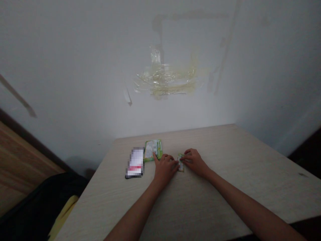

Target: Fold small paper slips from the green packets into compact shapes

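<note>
Both my hands meet near the middle of a pale wooden table [225,174]. My left hand [164,166] and my right hand [194,161] have their fingers curled and pinched on a small green and white packet [180,164] that lies on the tabletop between them. Most of the packet is covered by my fingers. A larger green sachet [152,149] lies flat just beyond my left hand, apart from it.
A phone with a lit screen [135,163] lies left of the green sachet. The table stands against a white wall with old yellowed tape [167,78] stuck on it. A dark bag or chair [37,207] sits at the lower left, beside wooden panelling.
</note>
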Demonstrator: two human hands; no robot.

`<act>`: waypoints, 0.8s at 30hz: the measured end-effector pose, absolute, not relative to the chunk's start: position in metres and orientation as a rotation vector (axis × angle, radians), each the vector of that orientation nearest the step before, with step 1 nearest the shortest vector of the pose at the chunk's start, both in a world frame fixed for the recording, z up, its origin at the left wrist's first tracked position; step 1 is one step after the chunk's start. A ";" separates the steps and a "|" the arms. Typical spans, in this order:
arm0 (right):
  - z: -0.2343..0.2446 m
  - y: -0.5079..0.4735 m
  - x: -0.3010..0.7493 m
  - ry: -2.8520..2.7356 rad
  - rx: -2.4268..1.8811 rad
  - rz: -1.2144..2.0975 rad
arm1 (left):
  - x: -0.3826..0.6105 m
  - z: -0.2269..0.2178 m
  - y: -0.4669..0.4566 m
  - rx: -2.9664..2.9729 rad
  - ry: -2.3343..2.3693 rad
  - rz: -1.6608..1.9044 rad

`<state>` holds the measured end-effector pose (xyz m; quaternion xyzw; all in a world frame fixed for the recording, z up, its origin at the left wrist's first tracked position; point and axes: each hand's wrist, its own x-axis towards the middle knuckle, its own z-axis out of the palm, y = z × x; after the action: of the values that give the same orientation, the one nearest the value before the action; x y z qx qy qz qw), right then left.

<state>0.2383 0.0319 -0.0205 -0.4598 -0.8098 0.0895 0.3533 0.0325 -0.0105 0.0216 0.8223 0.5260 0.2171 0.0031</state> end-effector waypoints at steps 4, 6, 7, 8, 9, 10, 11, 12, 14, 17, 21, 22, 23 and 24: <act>-0.020 0.031 0.236 -2.135 -1.221 0.197 | 0.031 0.019 -0.007 2.546 1.643 0.674; -0.019 0.031 0.235 -2.144 -1.238 0.192 | 0.029 0.017 -0.005 2.517 1.646 0.672; -0.018 0.030 0.235 -2.146 -1.245 0.190 | 0.029 0.015 -0.004 2.497 1.650 0.668; -0.018 0.030 0.235 -2.149 -1.251 0.187 | 0.028 0.014 -0.003 2.481 1.653 0.666; -0.018 0.030 0.235 -2.151 -1.256 0.185 | 0.028 0.013 -0.002 2.467 1.653 0.665; -0.018 0.031 0.235 -2.154 -1.259 0.184 | 0.027 0.013 -0.001 2.460 1.651 0.667; -0.018 0.031 0.236 -2.155 -1.264 0.183 | 0.027 0.012 -0.001 2.459 1.647 0.670; -0.019 0.032 0.236 -2.154 -1.268 0.180 | 0.027 0.012 0.000 2.465 1.642 0.671; -0.020 0.033 0.235 -2.155 -1.269 0.179 | 0.027 0.011 0.000 2.491 1.638 0.667; -0.022 0.034 0.235 -2.149 -1.270 0.188 | 0.027 0.012 0.000 2.538 1.642 0.665; -0.022 0.035 0.237 -2.116 -1.242 0.235 | 0.028 0.015 -0.001 2.565 1.647 0.651; -0.021 0.035 0.238 -2.108 -1.229 0.255 | 0.029 0.016 -0.001 2.564 1.651 0.640; -0.021 0.035 0.239 -2.102 -1.215 0.277 | 0.029 0.017 -0.002 2.561 1.657 0.628; -0.020 0.035 0.240 -2.098 -1.203 0.299 | 0.029 0.017 -0.002 2.556 1.665 0.617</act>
<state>0.2403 0.0352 -0.0203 -0.4634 -0.8080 0.1151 0.3452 0.0292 -0.0022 0.0171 0.8212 0.5350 0.1981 0.0149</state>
